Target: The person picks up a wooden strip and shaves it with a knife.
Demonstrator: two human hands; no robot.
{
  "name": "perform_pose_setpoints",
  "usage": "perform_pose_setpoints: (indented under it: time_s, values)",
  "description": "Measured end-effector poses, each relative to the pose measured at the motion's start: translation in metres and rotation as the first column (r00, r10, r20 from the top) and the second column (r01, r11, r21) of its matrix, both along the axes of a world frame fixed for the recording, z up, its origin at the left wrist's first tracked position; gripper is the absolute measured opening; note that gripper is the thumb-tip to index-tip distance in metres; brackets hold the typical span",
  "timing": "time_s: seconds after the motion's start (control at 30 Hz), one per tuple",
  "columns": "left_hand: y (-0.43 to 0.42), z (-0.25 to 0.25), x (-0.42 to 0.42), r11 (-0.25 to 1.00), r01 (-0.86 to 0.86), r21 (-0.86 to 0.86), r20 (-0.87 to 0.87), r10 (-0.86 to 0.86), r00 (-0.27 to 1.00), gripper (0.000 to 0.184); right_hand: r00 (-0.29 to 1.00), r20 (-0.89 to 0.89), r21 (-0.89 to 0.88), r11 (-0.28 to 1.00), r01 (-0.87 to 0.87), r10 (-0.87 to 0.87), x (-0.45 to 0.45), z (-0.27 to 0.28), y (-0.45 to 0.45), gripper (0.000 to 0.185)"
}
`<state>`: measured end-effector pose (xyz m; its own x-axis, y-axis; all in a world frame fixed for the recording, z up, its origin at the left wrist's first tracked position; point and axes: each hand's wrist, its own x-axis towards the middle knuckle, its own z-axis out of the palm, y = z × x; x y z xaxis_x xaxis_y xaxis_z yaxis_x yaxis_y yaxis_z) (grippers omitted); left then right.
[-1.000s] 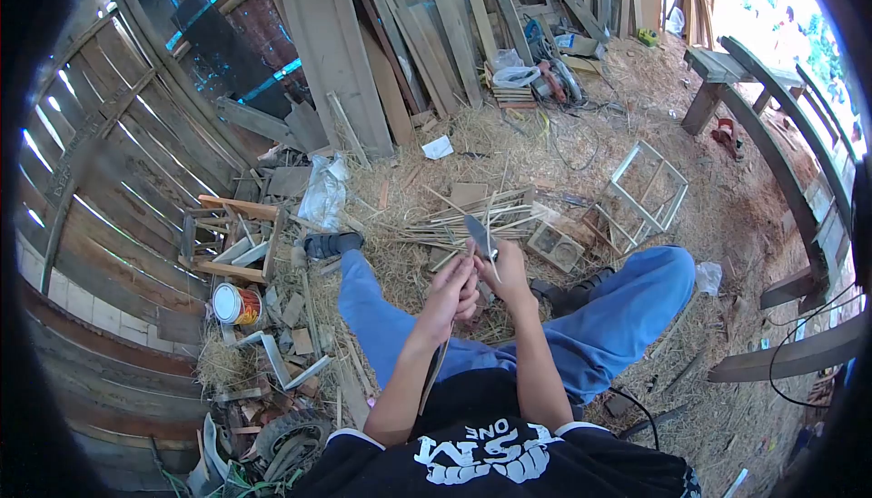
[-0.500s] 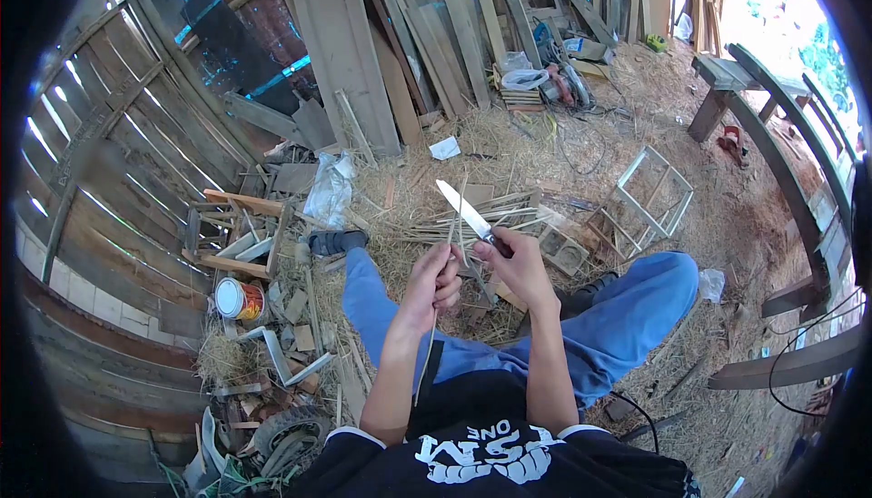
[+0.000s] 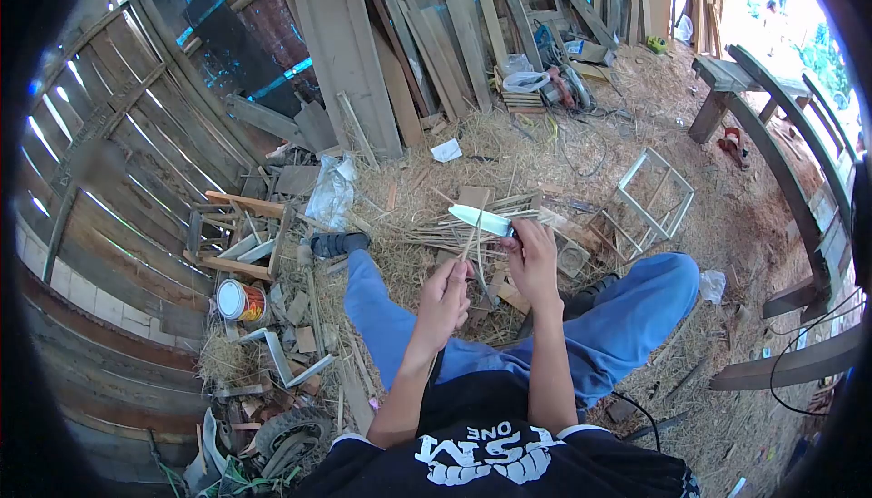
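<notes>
My right hand [image 3: 534,266] is closed around the dark handle of a knife [image 3: 480,218], whose broad pale blade points left. Pinched in my left hand [image 3: 443,298] is a thin wooden strip [image 3: 472,242]. Its upper end rises past the blade, and its lower end trails down along my left forearm. The blade crosses the upper part of the strip; whether the edge is cutting into it I cannot tell. On the ground beyond my hands lies a pile of similar thin strips [image 3: 425,233], partly hidden by the knife.
Shavings cover the ground. A small wooden frame [image 3: 656,197] stands to the right, near a bench [image 3: 722,89]. At left are a wooden stool [image 3: 241,257], a paint can [image 3: 241,300] and a plastic bag [image 3: 331,191]. Planks [image 3: 341,53] lean against the back wall.
The knife has swung from pointing up and left to lying nearly level across the strip. My right hand has moved slightly right, and my left hand slightly lower and right.
</notes>
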<state>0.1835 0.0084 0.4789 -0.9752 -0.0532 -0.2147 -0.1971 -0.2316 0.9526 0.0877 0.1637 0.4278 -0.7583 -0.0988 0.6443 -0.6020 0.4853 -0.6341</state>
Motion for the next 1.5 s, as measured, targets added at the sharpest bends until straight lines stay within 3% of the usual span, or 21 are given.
perform_pose_setpoints:
  time_s: [0.33, 0.6, 0.77, 0.87, 1.07, 1.17, 1.27, 1.5]
  values:
    - [-0.004, -0.005, 0.007, 0.999, -0.031, 0.03, 0.053, 0.029, 0.998, 0.03, 0.998, 0.054, 0.055, 0.998, -0.035, 0.032, -0.002, -0.008, -0.007, 0.019]
    - [-0.021, -0.005, 0.005, 0.991, -0.026, 0.131, 0.05, 0.019, 0.999, 0.031, 0.996, 0.065, -0.033, 0.997, -0.064, 0.066, 0.003, -0.002, -0.032, 0.022]
    - [-0.036, -0.001, -0.014, 0.957, 0.009, 0.29, 0.113, -0.043, 0.993, 0.034, 0.983, 0.155, -0.03, 0.995, -0.091, 0.094, 0.006, 0.004, -0.037, 0.03]
    - [-0.036, -0.003, -0.021, 0.956, 0.079, 0.283, 0.033, -0.092, 0.995, 0.029, 0.961, 0.253, -0.117, 0.99, -0.081, 0.109, 0.008, 0.0, -0.037, 0.031]
    - [-0.027, -0.012, -0.028, 0.936, 0.07, 0.345, 0.011, -0.079, 0.997, 0.024, 0.826, 0.453, -0.289, 0.932, -0.22, 0.335, 0.003, -0.006, -0.028, 0.027]
    - [-0.025, -0.012, -0.028, 0.95, 0.078, 0.303, 0.046, -0.097, 0.994, 0.024, 0.894, 0.407, -0.15, 0.979, -0.139, 0.189, 0.015, 0.021, -0.024, 0.024]
    - [-0.023, -0.01, -0.024, 0.953, 0.123, 0.277, 0.057, -0.144, 0.988, 0.024, 0.99, 0.047, -0.09, 0.987, -0.13, 0.134, 0.01, 0.014, -0.024, 0.023]
    - [-0.017, 0.004, -0.006, 0.958, 0.14, 0.25, 0.154, -0.183, 0.971, 0.024, 0.995, -0.003, -0.015, 0.995, -0.103, 0.103, 0.003, 0.011, -0.006, 0.02]
